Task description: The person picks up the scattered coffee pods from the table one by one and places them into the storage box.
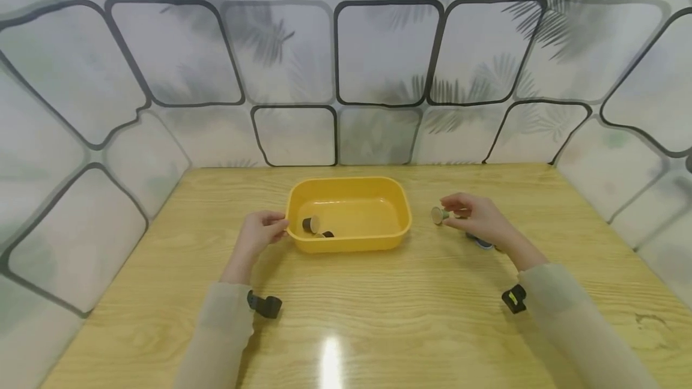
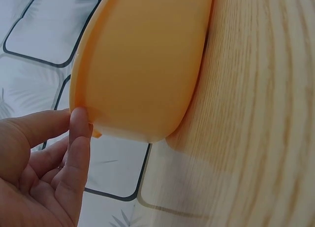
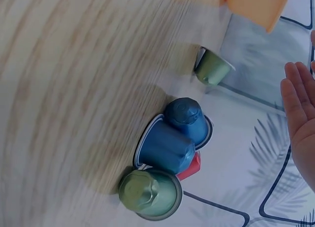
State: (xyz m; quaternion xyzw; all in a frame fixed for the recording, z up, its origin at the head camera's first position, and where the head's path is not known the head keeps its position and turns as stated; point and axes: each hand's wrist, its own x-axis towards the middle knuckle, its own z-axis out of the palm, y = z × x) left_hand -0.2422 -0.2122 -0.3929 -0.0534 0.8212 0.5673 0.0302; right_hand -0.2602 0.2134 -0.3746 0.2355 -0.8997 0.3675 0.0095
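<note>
My left hand (image 1: 259,234) (image 2: 56,168) pinches the left rim of a yellow basin (image 1: 351,245) (image 2: 142,64) between thumb and fingers. Two dark capsules, one upper (image 1: 310,224) and one lower (image 1: 327,235), lie inside at its left end. Right of the basin, my right hand (image 1: 480,220) (image 3: 301,113) hovers by a lone green capsule (image 1: 437,215) (image 3: 212,68); in the right wrist view its visible fingers are extended and apart from the capsule. Blue capsules (image 3: 165,147) (image 1: 483,244), a red one (image 3: 191,167) and another green one (image 3: 150,193) cluster nearby, partly under the hand in the head view.
The wooden table (image 1: 346,293) reaches back to a patterned fabric wall (image 1: 378,53), which also rises on the left and right sides. Dark wrist devices, left (image 1: 265,305) and right (image 1: 514,298), sit at the two sleeves.
</note>
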